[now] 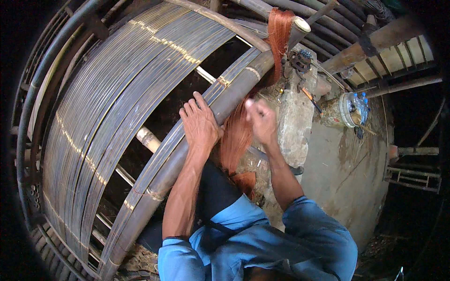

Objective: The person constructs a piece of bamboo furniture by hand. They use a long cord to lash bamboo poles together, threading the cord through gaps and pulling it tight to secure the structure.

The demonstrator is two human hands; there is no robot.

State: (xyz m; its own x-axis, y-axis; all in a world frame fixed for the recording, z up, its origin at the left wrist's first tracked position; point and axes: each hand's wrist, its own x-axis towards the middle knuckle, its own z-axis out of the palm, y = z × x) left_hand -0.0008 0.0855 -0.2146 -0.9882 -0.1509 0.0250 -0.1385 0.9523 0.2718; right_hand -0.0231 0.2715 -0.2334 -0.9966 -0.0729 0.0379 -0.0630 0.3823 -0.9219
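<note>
While left hand (200,124) lies open-fingered on the bamboo pole (187,150), right hand (260,121) pinches orange fibre strands (236,136) beside it; concrete floor (342,173) beyond.

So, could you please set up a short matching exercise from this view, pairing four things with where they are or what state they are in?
Things:
1. left hand
2. right hand
3. orange fibre bundle
4. plastic bottles

Places or states:
A. draped over the thick bamboo pole's end
B. lying flat on that pole
C. in a container to the right
D. raised, blurred, by the hanging fibres

Pairs: 1-B, 2-D, 3-A, 4-C
</note>
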